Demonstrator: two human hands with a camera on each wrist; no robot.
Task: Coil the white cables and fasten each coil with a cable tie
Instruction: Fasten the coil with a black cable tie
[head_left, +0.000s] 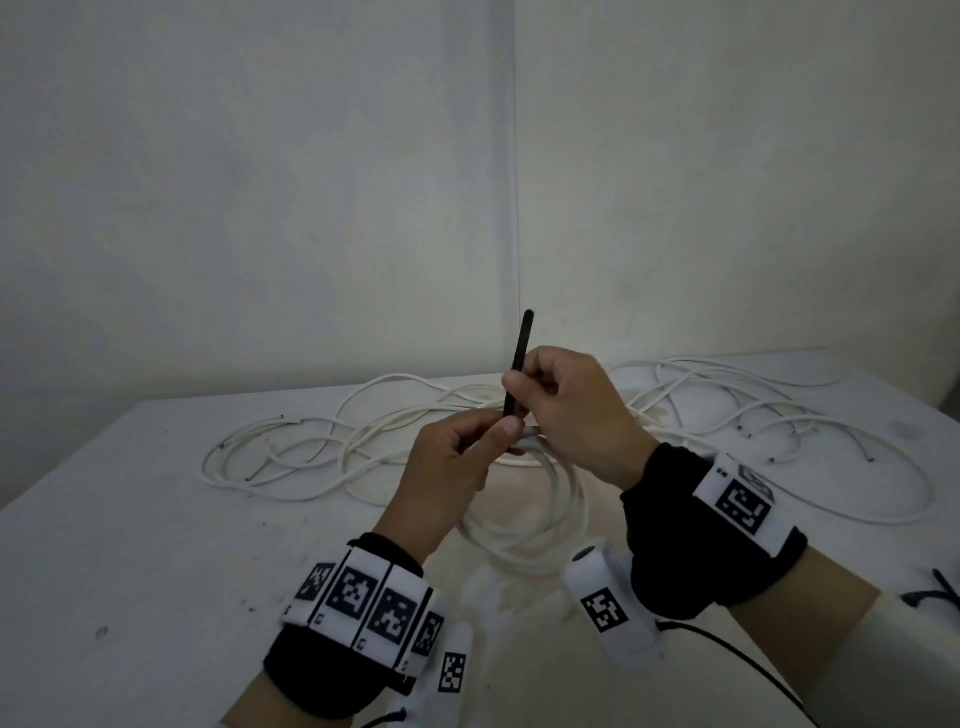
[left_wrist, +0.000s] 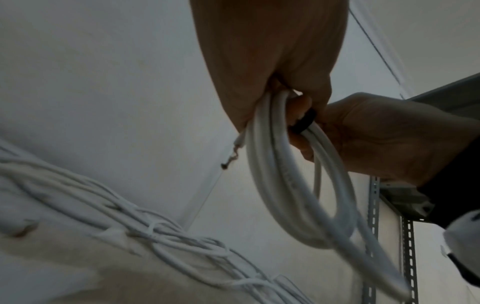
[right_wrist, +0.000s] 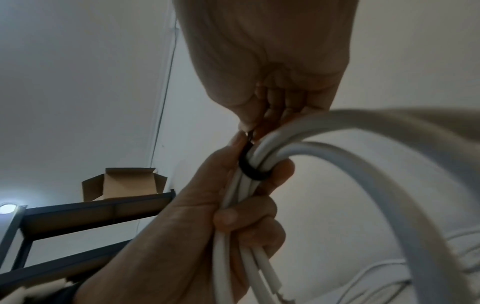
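Observation:
A small coil of white cable hangs between my hands above the table. My left hand grips the top of the coil, fingers curled round the bundled strands. A black cable tie loops round the bundle and its free end stands upright. My right hand pinches that strap just above the coil. In the left wrist view the coil dangles from the left hand, with the tie against the right hand.
Loose white cables sprawl across the back of the table, with more at the right. A black tie lies at the right edge. A metal shelf frame carries an open cardboard box.

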